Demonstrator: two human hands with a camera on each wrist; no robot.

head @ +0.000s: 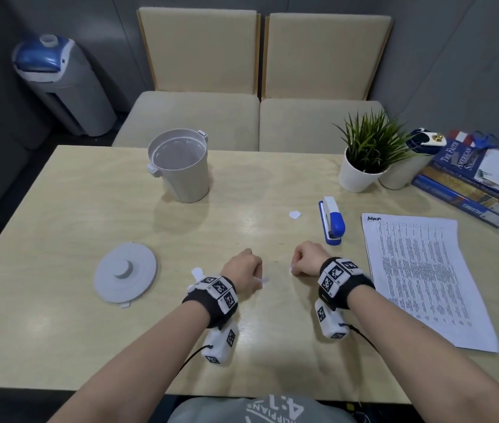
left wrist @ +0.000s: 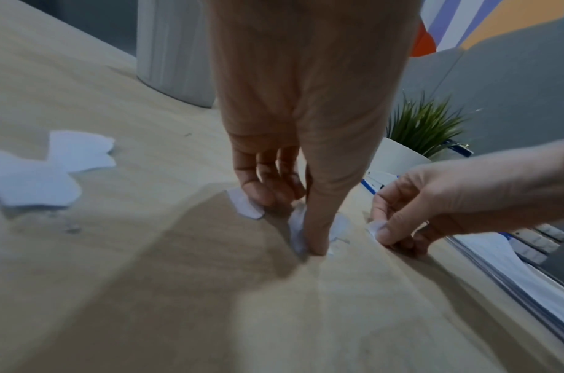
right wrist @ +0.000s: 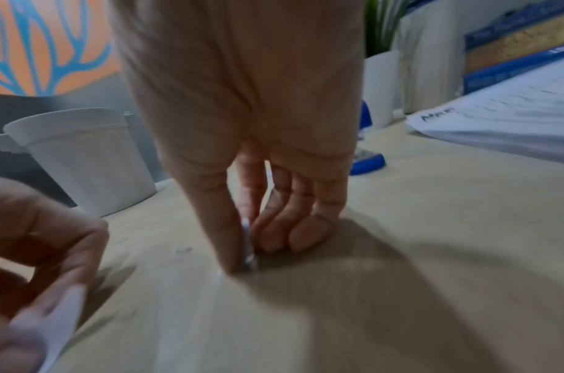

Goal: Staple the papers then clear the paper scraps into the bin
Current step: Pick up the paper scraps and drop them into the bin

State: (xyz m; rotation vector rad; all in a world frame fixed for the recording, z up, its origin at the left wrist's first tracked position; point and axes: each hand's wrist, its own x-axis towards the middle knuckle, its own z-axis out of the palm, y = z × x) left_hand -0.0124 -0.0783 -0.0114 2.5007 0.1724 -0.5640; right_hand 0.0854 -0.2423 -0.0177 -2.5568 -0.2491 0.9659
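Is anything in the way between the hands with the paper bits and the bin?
Nothing visible. The left hand and right hand pinch scraps on bare table; the bin stands open beyond them, its lid lying off to the left.

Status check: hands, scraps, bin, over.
Left hand and right hand each pinching paper scraps off the table. Bin open, lid off. One scrap loose beside stapler.

Potted plant (head: 367, 154) at table (head: 59, 300) far right; second white pot (head: 401, 175) just beside it. Book stack (head: 471, 184) beyond pots. Two beige chairs (head: 260, 87) behind table. Water dispenser (head: 59, 83) on floor, far left.
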